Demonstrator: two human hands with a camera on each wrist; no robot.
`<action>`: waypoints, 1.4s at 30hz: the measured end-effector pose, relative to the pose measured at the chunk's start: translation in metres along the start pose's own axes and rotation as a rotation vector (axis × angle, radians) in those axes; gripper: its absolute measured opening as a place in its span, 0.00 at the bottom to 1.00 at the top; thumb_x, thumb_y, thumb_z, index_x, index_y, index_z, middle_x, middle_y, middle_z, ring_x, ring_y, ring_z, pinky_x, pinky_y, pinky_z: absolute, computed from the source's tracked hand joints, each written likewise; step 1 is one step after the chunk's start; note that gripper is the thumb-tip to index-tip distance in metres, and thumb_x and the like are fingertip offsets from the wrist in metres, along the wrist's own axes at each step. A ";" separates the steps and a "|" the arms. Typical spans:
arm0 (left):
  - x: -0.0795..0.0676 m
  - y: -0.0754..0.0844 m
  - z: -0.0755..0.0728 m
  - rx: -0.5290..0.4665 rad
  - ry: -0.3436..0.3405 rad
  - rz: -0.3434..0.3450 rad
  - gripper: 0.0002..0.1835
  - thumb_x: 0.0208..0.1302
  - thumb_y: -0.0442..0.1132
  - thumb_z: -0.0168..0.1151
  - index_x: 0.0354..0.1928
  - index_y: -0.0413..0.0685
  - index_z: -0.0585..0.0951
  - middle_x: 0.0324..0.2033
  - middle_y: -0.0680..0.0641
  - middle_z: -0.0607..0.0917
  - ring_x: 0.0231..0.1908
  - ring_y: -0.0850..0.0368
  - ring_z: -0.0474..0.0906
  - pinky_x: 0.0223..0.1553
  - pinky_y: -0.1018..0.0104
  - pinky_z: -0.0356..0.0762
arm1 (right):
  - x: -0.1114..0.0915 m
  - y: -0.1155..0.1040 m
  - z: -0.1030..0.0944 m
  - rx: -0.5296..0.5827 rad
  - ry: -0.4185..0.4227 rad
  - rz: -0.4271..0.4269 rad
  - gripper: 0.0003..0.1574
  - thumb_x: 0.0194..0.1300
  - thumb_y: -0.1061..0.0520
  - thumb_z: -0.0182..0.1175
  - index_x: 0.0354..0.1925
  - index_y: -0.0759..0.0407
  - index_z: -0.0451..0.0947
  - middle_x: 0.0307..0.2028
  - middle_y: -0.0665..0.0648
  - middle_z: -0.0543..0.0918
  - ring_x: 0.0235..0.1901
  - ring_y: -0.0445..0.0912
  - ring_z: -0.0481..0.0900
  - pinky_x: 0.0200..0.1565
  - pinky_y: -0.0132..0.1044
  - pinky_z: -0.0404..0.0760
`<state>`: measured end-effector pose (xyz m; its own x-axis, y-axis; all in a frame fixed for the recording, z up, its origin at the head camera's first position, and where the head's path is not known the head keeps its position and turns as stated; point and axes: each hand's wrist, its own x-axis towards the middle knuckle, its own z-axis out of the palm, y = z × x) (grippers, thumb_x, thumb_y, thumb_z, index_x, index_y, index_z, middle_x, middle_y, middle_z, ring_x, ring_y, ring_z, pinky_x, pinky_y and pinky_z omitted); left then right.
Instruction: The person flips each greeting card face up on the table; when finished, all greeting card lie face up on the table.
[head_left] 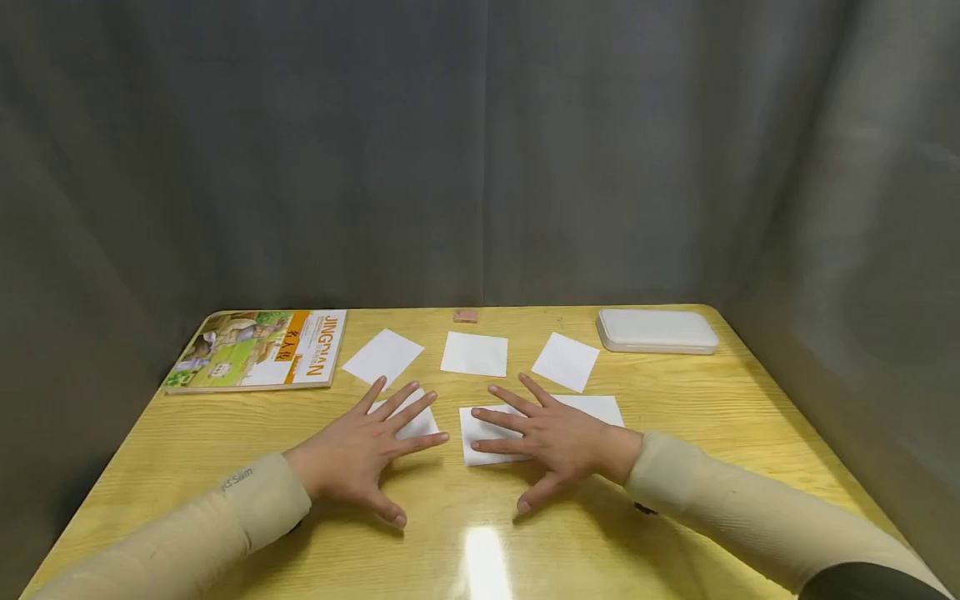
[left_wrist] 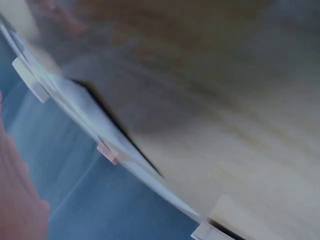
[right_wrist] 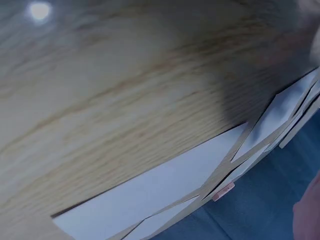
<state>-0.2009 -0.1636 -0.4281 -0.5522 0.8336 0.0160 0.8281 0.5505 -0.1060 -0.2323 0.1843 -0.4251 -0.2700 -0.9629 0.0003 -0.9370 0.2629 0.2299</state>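
Note:
Both hands are spread flat, palms down, with fingers straight and apart. My left hand (head_left: 358, 457) is over a small white paper (head_left: 428, 423), its fingers partly covering it. A longer white paper (head_left: 598, 408) lies below my right hand (head_left: 558, 437), whose fingers cross its left part. Neither hand holds anything. Whether the fingertips touch the paper I cannot tell. Beyond the hands lie a tilted left paper square (head_left: 383, 358), a middle paper square (head_left: 474, 354) and a tilted right paper square (head_left: 566, 362). In the right wrist view the long paper (right_wrist: 155, 187) lies flat on the wood.
A book (head_left: 255, 350) with a colourful cover lies at the table's back left. At the back right is a white case (head_left: 657, 331), and a small pink eraser-like block (head_left: 466, 317) sits at the back edge. Grey curtain (head_left: 480, 167) surrounds the wooden table (head_left: 480, 508).

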 end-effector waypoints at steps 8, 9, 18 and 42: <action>0.008 -0.011 -0.009 -0.071 0.064 -0.082 0.60 0.50 0.83 0.61 0.82 0.65 0.60 0.82 0.43 0.41 0.80 0.40 0.35 0.75 0.34 0.33 | 0.009 0.009 -0.005 0.133 0.010 0.129 0.54 0.66 0.19 0.53 0.80 0.43 0.61 0.80 0.57 0.55 0.79 0.61 0.44 0.73 0.68 0.45; 0.011 -0.013 -0.011 -0.073 0.079 -0.081 0.60 0.50 0.82 0.61 0.81 0.63 0.60 0.82 0.42 0.42 0.80 0.40 0.36 0.75 0.34 0.34 | 0.009 0.012 -0.006 0.146 0.016 0.155 0.54 0.67 0.20 0.53 0.80 0.43 0.61 0.80 0.57 0.55 0.80 0.60 0.44 0.73 0.68 0.44; 0.042 -0.032 -0.017 -0.174 0.081 -0.135 0.55 0.58 0.76 0.63 0.82 0.59 0.58 0.82 0.41 0.46 0.80 0.40 0.40 0.77 0.40 0.39 | -0.006 0.046 -0.016 0.326 0.179 0.443 0.53 0.70 0.22 0.51 0.80 0.49 0.59 0.80 0.62 0.54 0.79 0.62 0.43 0.73 0.70 0.42; 0.215 -0.006 -0.012 -0.426 -0.077 -0.262 0.47 0.74 0.70 0.49 0.84 0.53 0.49 0.81 0.43 0.48 0.80 0.49 0.42 0.78 0.55 0.44 | -0.065 0.101 0.011 1.470 0.516 1.391 0.37 0.83 0.51 0.46 0.74 0.79 0.57 0.59 0.70 0.76 0.54 0.49 0.82 0.61 0.38 0.78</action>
<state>-0.3229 0.0128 -0.4121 -0.7390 0.6680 -0.0874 0.6179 0.7238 0.3072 -0.3122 0.2739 -0.4121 -0.9599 0.0139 -0.2798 0.2741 0.2539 -0.9276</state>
